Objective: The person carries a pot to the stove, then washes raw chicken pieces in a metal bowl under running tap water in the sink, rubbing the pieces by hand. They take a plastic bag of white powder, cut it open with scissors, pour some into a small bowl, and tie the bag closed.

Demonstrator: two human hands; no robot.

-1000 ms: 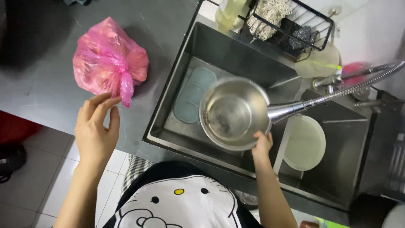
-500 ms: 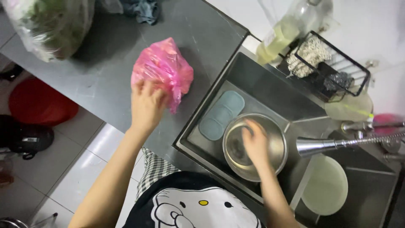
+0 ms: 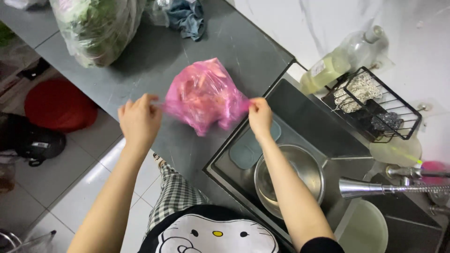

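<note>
I had my left hand (image 3: pixel 139 121) and my right hand (image 3: pixel 260 117) each pinched on a side of the pink plastic bag (image 3: pixel 202 95), which sat on the grey counter (image 3: pixel 140 65) just beside the sink (image 3: pixel 309 117). The bag looked closed, its contents unemptied; I judged the opening barely begun. The steel bowl (image 3: pixel 289 180) waited in the sink below the faucet sprayer (image 3: pixel 363 188).

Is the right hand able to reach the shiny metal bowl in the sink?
Probably yes. The right hand is pinching the pink bag now, but the metal bowl sits uncovered just below that forearm, with nothing between them.
</note>
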